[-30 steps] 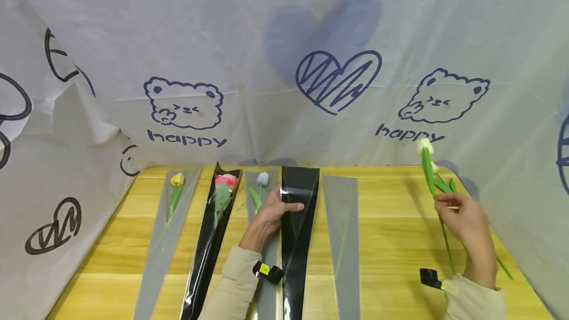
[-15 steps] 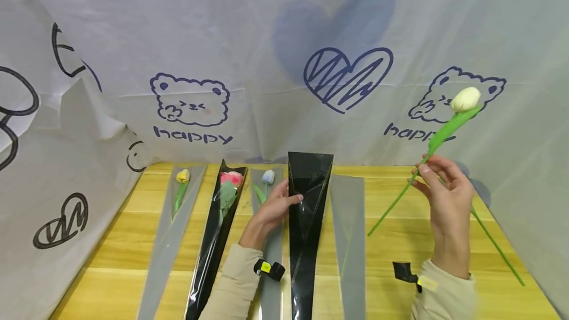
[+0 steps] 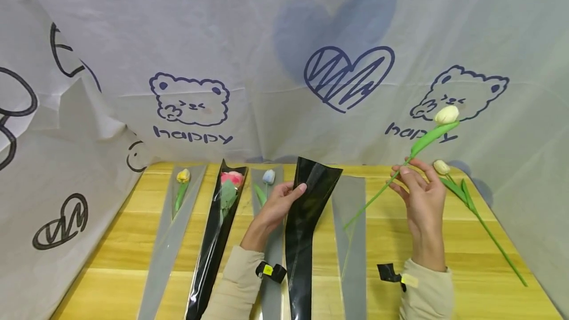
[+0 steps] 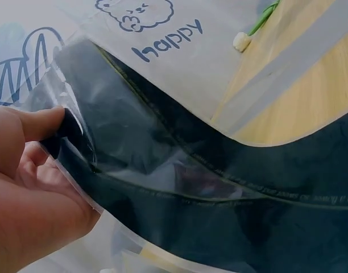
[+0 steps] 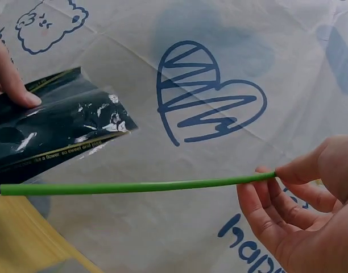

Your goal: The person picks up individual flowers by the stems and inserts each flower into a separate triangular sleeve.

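As the head view shows, the right hand pinches, between thumb and fingertips, a cream-white, egg-headed tulip with one long green leaf, slanting above a yellow wood-grain table. The left hand pinches a glossy black, tapering plastic flower sleeve near its flared top. In the left wrist view, gold-lettered edges frame the sleeve's clear front. In the right wrist view, the tulip's slender, smooth green stem runs nearly level, gripped by fingertips.
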`<state>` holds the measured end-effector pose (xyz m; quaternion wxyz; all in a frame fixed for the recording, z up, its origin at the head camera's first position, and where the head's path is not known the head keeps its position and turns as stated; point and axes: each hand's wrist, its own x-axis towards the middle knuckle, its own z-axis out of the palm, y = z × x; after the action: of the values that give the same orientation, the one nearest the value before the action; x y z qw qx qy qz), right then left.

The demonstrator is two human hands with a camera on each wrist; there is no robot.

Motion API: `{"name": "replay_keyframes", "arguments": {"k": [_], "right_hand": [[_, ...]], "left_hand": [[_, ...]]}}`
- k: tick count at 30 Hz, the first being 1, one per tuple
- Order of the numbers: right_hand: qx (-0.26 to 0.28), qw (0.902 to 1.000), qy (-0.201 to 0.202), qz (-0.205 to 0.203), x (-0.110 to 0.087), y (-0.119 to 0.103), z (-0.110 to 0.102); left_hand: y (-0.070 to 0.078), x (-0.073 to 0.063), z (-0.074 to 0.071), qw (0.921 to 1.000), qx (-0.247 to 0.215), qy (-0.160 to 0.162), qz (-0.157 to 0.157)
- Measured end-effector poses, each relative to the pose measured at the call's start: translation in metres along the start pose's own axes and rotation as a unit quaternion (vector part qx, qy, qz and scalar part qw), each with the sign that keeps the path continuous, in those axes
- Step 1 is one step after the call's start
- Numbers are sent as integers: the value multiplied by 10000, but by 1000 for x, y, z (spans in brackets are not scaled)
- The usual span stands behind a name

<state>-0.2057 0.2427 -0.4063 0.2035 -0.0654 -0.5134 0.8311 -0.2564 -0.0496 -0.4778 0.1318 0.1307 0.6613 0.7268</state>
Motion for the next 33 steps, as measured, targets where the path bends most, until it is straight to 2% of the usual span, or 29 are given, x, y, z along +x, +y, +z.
{"name": "replay_keyframes", "arguments": {"k": [3,7,13,17,22,33], "right_hand": [[300,9995,83,-43,0,-1,3],[1020,9940,313,-258,-1,-3,8],[2097,9722,799,-666,-4,-9,13],[2587,9550,1086,-963,-5,-15,14],[2749,9458,1122,-1313,-7,-20,15],[2603,9458,1081,-1611,-10,-16,22]], "left_hand": [[1,0,0,10000,-80,48,30],[3,-1,0,9999,48,130,70],[5,-2,1,9993,225,166,235],[7,-4,2,9987,381,167,306],[7,-3,4,9965,648,108,511],[9,-4,5,9951,832,54,528]]}}
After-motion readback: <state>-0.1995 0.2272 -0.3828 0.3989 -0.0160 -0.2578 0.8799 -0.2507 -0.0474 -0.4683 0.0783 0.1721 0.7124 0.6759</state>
